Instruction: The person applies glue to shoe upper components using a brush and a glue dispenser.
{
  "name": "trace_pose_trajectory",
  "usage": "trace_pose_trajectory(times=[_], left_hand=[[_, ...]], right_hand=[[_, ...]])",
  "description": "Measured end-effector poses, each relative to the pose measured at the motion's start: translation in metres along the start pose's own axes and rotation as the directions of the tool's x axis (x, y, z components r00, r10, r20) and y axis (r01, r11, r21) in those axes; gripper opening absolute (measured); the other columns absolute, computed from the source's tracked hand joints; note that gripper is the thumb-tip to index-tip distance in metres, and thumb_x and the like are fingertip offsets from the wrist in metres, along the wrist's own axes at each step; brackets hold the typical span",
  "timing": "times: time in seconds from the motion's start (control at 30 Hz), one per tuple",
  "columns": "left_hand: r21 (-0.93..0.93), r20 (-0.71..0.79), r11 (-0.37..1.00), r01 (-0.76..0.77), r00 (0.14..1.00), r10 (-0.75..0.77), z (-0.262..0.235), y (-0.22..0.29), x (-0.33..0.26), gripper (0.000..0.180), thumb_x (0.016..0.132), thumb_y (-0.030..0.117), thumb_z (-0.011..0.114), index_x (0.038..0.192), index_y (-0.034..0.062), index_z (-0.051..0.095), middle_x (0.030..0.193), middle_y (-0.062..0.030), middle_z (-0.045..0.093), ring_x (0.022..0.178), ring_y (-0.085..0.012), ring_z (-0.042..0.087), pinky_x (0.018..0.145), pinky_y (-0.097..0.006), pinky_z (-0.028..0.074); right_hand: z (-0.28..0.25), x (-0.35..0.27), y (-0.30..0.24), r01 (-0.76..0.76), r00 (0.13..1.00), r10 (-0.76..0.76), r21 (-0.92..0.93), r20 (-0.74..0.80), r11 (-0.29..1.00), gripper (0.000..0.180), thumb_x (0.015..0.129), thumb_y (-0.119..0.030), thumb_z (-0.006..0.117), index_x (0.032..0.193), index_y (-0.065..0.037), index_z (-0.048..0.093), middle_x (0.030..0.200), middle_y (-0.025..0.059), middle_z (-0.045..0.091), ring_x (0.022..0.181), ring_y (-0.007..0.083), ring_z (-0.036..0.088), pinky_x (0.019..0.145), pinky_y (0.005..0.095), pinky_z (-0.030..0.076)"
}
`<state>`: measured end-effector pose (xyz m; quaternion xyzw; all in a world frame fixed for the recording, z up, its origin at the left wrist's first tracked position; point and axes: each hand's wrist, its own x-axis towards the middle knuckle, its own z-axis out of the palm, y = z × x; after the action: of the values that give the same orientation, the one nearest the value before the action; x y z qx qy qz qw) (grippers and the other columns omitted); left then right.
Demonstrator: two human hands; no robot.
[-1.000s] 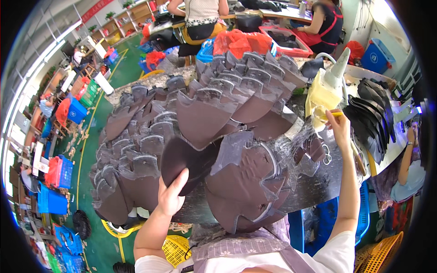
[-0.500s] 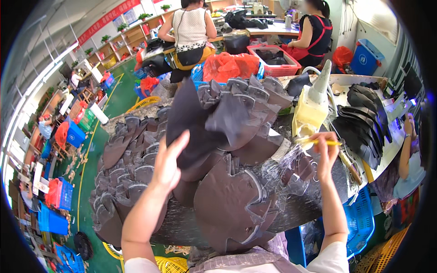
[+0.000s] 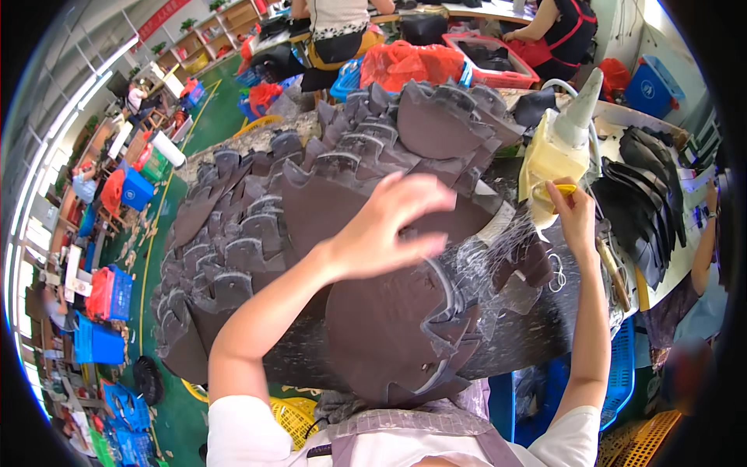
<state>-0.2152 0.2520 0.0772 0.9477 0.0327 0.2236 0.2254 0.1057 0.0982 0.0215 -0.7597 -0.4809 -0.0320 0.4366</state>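
Note:
My left hand (image 3: 393, 226), a little blurred, hangs over the work table with fingers spread and nothing held. Beneath and around it lie overlapping dark brown, curved cut pieces like shoe uppers (image 3: 381, 335), with glossy grey edges. My right hand (image 3: 576, 220) pinches a yellow-handled brush (image 3: 562, 189) at the lower mouth of a cream glue pot (image 3: 554, 159) with a cone-shaped top. The brush's far end is hidden in or behind the pot's mouth. Stringy dried glue (image 3: 510, 237) covers the table edge by the pot.
Stacked black pieces (image 3: 640, 206) lie right of the pot. Blue crate (image 3: 620, 373) and yellow basket (image 3: 294, 420) stand below the table. Beyond it are a red bag (image 3: 408, 64), a red crate (image 3: 498, 66) and two seated people. Another person's arm (image 3: 704, 241) shows at far right.
The dark piece has left my left hand, which has swung right and opened. My right hand has brought the brush up to the glue pot's mouth. The view has shifted slightly.

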Motion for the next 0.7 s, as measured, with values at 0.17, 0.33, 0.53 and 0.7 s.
trace_pose_trajectory(times=[0.17,0.33,0.53,0.7], left_hand=[[0.155,0.332,0.982,0.106,0.931,-0.153,0.006,0.075,-0.119,0.07,0.07,0.048,0.074,0.133,0.0271,0.053,0.146,-0.0135,0.035,0.136,-0.0394,0.03,0.107,-0.064,0.014],[0.125,0.1,0.98,0.157,0.98,-0.17,0.035,0.095,-0.154,0.06,0.069,0.038,0.075,0.125,0.028,0.059,0.14,-0.0114,0.045,0.133,-0.0395,0.035,0.106,-0.064,0.016],[0.116,0.022,0.985,0.13,0.991,-0.133,0.05,0.09,-0.158,0.06,0.066,0.039,0.075,0.123,0.0291,0.06,0.14,-0.0101,0.045,0.131,-0.0385,0.037,0.106,-0.064,0.017],[0.155,-0.058,0.972,0.179,0.983,-0.171,0.063,0.097,-0.159,0.058,0.066,0.043,0.075,0.121,0.0294,0.061,0.14,-0.0089,0.045,0.13,-0.0379,0.038,0.106,-0.064,0.018]], right_hand=[[-0.02,-0.014,0.027,-0.166,0.911,0.356,0.604,-0.21,0.78,0.034,0.093,-0.036,0.059,0.082,-0.004,0.058,0.054,-0.0027,0.047,0.044,0.0045,0.038,0.041,0.0202,0.026],[0.008,-0.071,-0.085,-0.282,0.948,-0.003,0.842,0.319,0.46,0.036,0.089,-0.042,0.061,0.084,-0.009,0.049,0.075,0.0114,0.063,0.052,0.0102,0.052,0.041,0.0203,0.036],[0.026,-0.085,-0.116,-0.218,0.878,-0.216,0.758,0.428,0.615,0.038,0.083,-0.039,0.056,0.09,-0.001,0.053,0.075,0.0078,0.063,0.068,0.0175,0.062,0.06,0.0303,0.049],[0.049,-0.094,-0.148,-0.117,0.802,-0.349,0.701,0.484,0.703,0.019,0.087,-0.019,0.061,0.093,-0.003,0.053,0.097,0.0112,0.063,0.09,0.0169,0.059,0.081,0.0326,0.047]])
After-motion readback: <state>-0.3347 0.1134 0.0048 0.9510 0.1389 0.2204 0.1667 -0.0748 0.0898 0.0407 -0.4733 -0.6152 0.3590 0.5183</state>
